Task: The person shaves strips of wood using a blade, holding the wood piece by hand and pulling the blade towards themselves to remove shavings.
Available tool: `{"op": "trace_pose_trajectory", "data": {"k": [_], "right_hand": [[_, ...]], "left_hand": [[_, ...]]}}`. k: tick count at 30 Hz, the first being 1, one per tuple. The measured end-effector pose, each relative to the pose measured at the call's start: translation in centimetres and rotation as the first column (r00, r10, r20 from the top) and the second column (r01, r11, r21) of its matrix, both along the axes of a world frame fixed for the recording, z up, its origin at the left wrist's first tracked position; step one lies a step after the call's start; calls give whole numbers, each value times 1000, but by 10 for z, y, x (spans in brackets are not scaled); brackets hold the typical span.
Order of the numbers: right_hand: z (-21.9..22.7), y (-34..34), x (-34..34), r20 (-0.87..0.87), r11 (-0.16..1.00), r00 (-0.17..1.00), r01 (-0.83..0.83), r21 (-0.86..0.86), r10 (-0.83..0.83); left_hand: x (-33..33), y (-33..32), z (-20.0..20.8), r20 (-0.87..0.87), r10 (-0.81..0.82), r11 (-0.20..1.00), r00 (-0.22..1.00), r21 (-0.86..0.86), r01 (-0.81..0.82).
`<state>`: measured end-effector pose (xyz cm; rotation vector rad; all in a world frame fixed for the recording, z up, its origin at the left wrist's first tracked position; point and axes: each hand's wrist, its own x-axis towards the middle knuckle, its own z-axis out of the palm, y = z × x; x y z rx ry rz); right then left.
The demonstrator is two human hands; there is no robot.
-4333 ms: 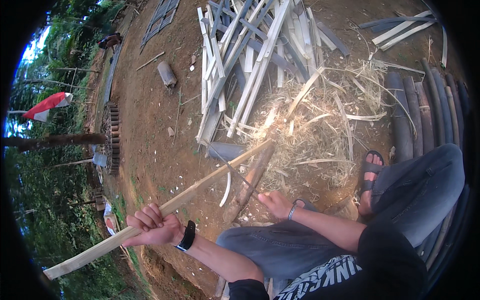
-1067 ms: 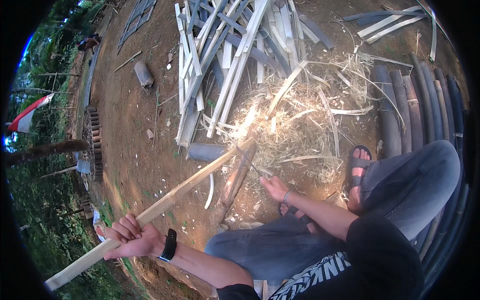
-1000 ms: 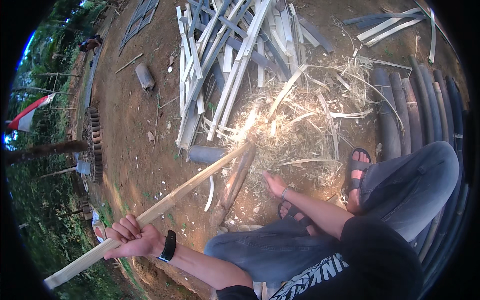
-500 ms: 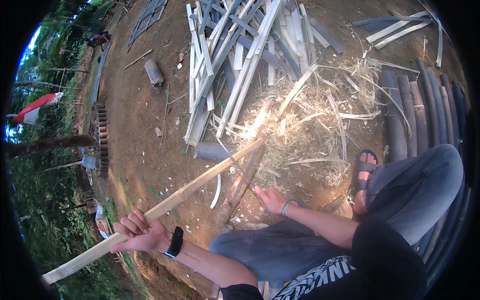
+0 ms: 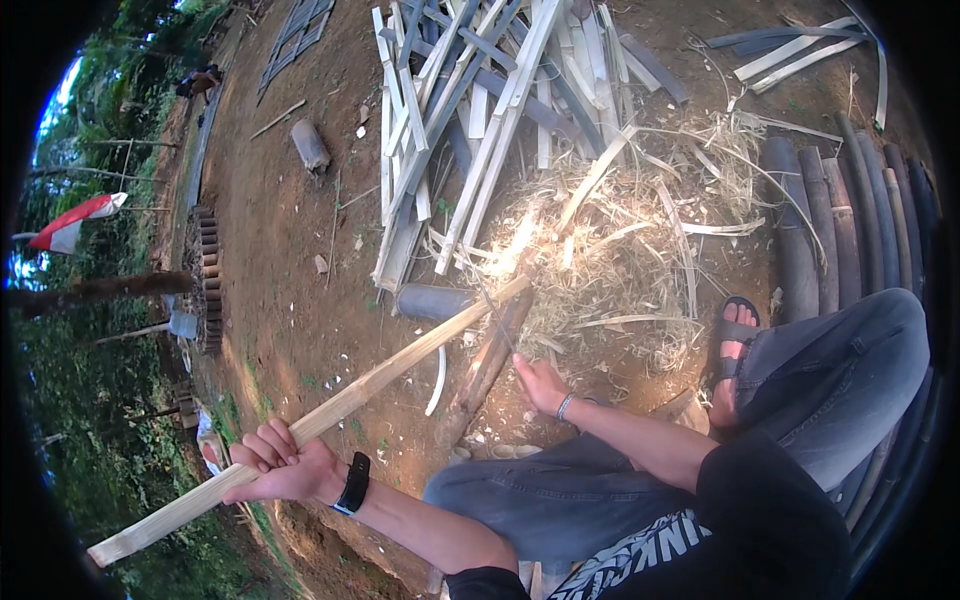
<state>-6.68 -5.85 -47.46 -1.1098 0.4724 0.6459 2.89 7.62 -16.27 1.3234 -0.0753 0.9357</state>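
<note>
The left hand is wrapped tight around a long pale bamboo strip. The strip slants up from the hand, and its far end rests by a dark log on the dirt. The right hand is just beside that log, closed on the handle of a thin blade that meets the strip's far end. Past the log lies a heap of dry shavings, and beyond it a pile of split slats. A sandalled foot sits right of the shavings.
</note>
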Motion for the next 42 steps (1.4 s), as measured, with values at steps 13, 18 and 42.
{"op": "trace_pose_trajectory", "data": {"k": [13, 18, 42], "right_hand": [[-12, -3, -5, 305, 962, 937, -87, -260, 167], [-40, -15, 5, -39, 983, 999, 30, -180, -38], [9, -1, -11, 240, 965, 951, -144, -219, 196]], "left_hand": [[2, -5, 2, -47, 77, 997, 996, 18, -76], [3, -5, 2, -2, 28, 1000, 1000, 0, -28], [11, -8, 1, -29, 215, 976, 976, -26, -216]]}}
